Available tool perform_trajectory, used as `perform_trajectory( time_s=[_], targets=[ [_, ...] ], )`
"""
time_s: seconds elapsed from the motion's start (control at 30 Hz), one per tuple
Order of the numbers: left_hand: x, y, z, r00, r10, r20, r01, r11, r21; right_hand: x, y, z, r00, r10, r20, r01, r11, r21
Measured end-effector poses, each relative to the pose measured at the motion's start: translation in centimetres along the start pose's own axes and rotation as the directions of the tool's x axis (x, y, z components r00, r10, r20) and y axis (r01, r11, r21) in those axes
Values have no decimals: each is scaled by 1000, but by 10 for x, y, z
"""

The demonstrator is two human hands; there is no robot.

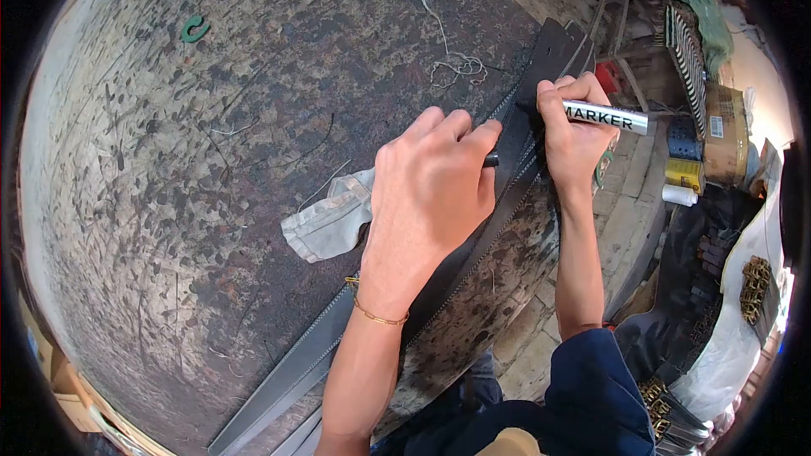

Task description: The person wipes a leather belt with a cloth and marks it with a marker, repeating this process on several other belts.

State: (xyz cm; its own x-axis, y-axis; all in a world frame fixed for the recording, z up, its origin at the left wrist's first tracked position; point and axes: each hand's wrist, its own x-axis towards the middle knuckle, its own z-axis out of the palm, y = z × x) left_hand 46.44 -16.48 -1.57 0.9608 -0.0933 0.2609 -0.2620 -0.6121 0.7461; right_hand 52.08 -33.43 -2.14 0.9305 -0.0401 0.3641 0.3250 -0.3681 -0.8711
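Dark grey stitched leather strap [314, 353] lies slantwise along the right edge of the worn, scarred table [169, 203]. The left hand [431, 194] presses on it with fingers curled (whether they pinch anything I cannot tell). The right hand [573, 142] grips a silver marker pen [610, 118] against the strap. A white cloth scrap [328, 221] touches the left hand.

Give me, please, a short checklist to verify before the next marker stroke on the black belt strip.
1. The left hand presses the belt strip flat on the table: ok.
2. The right hand has a closed grip on the marker: ok.
3. Marker tip meets the strip: cannot tell, fingers hide it.
4. The cloth lies clear of the strip: cannot tell, the left hand covers its edge.
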Motion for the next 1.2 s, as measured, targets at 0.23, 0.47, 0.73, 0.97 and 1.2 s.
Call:
perform_trajectory(
  time_s=[0.23, 0.47, 0.73, 0.97, 1.2],
  targets=[
    [0, 0, -1, 1000, 2, 10, -2, 1000, 10, 1, 4, 1, 999, 45, -18, -44, 999, 21],
    [0, 0, 0, 1000, 0, 5, 0, 1000, -12, 2, 8, -3, 999, 36, -28, -35, 998, 52],
    [2, 3, -4, 1000, -10, 28, 11, 1000, -24, 31, 3, -19, 997, 67, -31, -58, 970, 236],
    [3, 5, -12, 991, 30, 134, -22, 998, -63, 71, 17, -21, 995, -40, 92, 51, 992, -116],
    [1, 16, -1, 994, 19, 107, -31, 993, 113, 80, 26, -27, 981, -187, 47, 191, 911, -367]
  ],
)
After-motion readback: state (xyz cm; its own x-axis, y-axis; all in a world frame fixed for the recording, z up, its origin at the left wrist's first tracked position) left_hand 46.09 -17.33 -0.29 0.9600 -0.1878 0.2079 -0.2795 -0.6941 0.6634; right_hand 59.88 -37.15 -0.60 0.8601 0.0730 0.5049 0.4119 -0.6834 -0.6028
